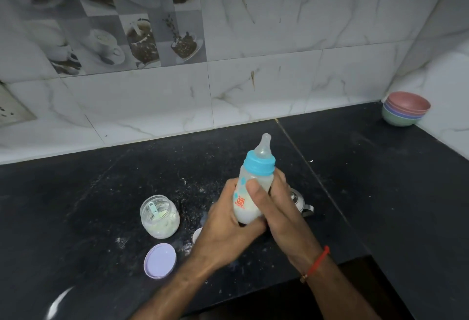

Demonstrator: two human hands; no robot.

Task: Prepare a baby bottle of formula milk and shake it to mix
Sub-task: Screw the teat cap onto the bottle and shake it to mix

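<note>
Spanning the view, black table [88, 192] dusted with powder. Left hand [223, 231] and right hand [281, 213], grips clamped on capped bottle [250, 192], tilted, raised above table. Open jar [160, 217] near left; lid [160, 260] beside it.

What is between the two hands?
The baby bottle, milky inside, is clasped between the left hand and right hand, blue collar and teat up. The head view shows it.
</note>
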